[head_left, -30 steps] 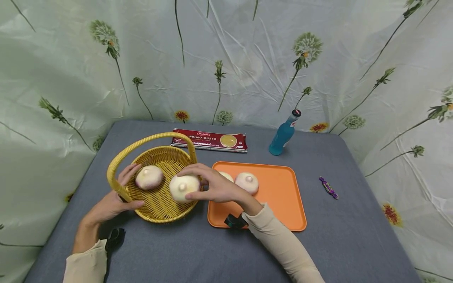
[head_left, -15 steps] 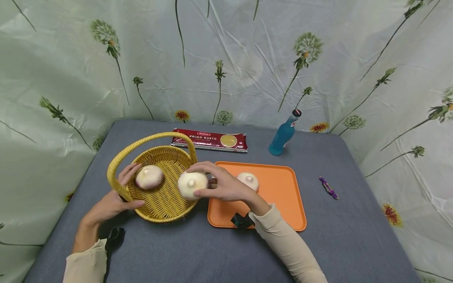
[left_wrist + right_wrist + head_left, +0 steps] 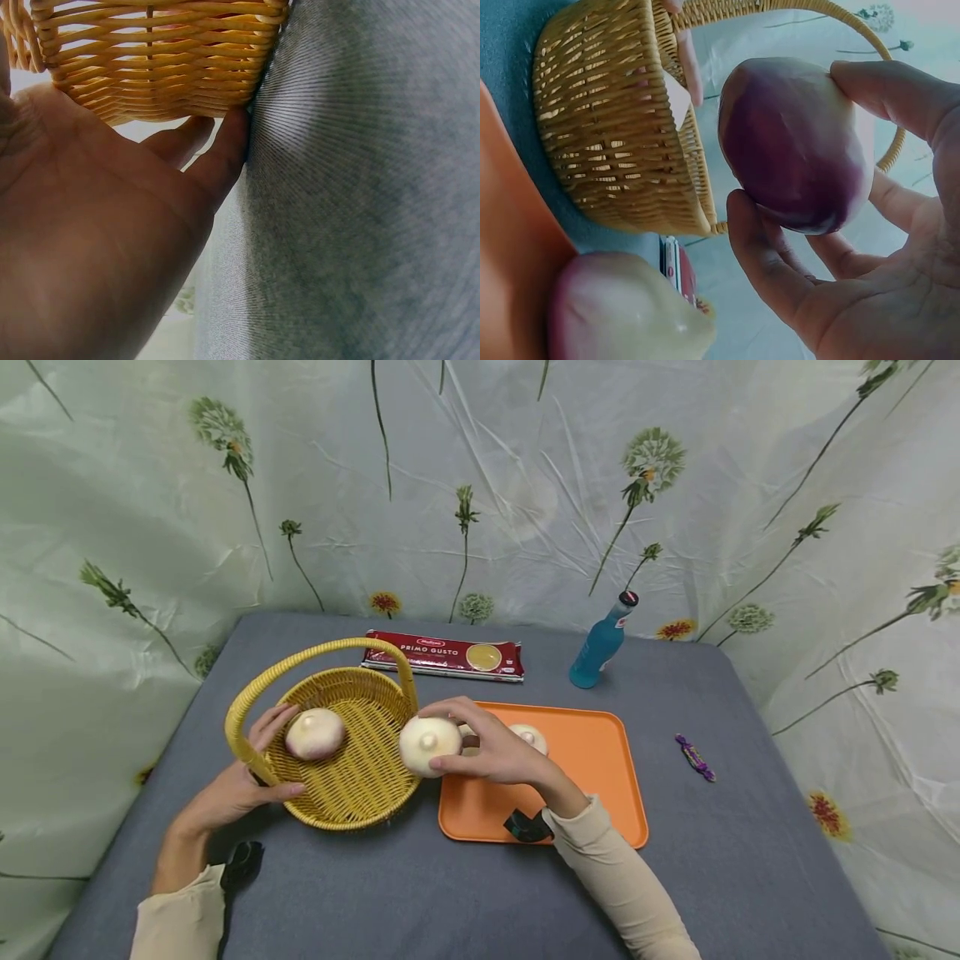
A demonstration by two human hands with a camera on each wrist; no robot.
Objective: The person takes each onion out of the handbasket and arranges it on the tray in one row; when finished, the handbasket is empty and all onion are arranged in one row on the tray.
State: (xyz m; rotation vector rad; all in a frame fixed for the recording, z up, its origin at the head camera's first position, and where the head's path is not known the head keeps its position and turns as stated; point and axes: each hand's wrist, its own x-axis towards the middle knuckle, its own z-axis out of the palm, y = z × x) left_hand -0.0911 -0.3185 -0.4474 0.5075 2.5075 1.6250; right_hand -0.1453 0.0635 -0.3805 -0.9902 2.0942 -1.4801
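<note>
A white turnip with a purple underside [image 3: 427, 747] is pinched between the thumb and fingers of my right hand [image 3: 495, 747]. It hangs in the air over the gap between the yellow wicker basket [image 3: 367, 777] and the orange tray [image 3: 592, 802]. My left hand [image 3: 228, 797] grips the basket's left side near the handle's foot; in the left wrist view its palm faces the wicker wall [image 3: 157, 67]. Inside the basket lies one turnip [image 3: 315, 734]. On the tray sits another turnip [image 3: 529, 737], partly behind my right hand. The right wrist view shows a tray turnip [image 3: 630, 315] up close.
Behind the basket lies a red PRIMO GUSTO packet [image 3: 442, 657]. A blue bottle [image 3: 598, 647] stands at the back right. To the tray's right is a purple wrapped candy [image 3: 695, 757]. A flowered curtain [image 3: 525, 485] hangs behind the grey table [image 3: 360, 893].
My right hand has carried the turnip rightward, from above the basket's inside to just past its right rim. The left hand and basket stay in place.
</note>
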